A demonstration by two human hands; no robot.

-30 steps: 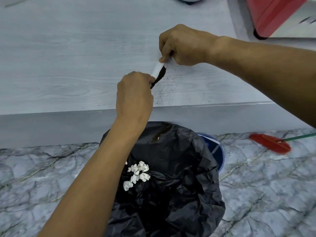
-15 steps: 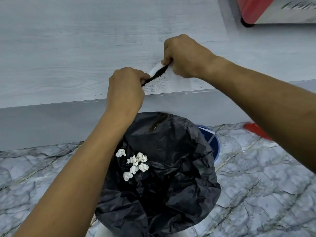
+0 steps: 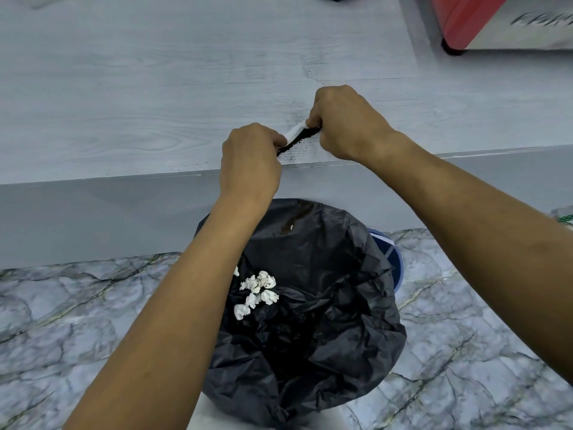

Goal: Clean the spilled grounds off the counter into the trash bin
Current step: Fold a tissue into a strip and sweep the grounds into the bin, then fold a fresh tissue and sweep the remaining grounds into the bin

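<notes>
Gripping tissue (image 3: 295, 131), left hand (image 3: 249, 159), right hand (image 3: 344, 122)

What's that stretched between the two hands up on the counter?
In the head view, a rolled white tissue spans from the left hand to the right hand, with a dark line of grounds along its near edge.

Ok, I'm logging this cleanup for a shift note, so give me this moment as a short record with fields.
left hand: left hand grips one end of the white tissue
right hand: right hand pinches the other end
grounds: dark grounds heaped along the tissue's near side, close to the counter edge
residue: faint dark specks on the counter behind the hands
bin: trash bin with black liner stands below the edge, crumpled white paper bits inside
status: grounds not yet in the bin
</notes>
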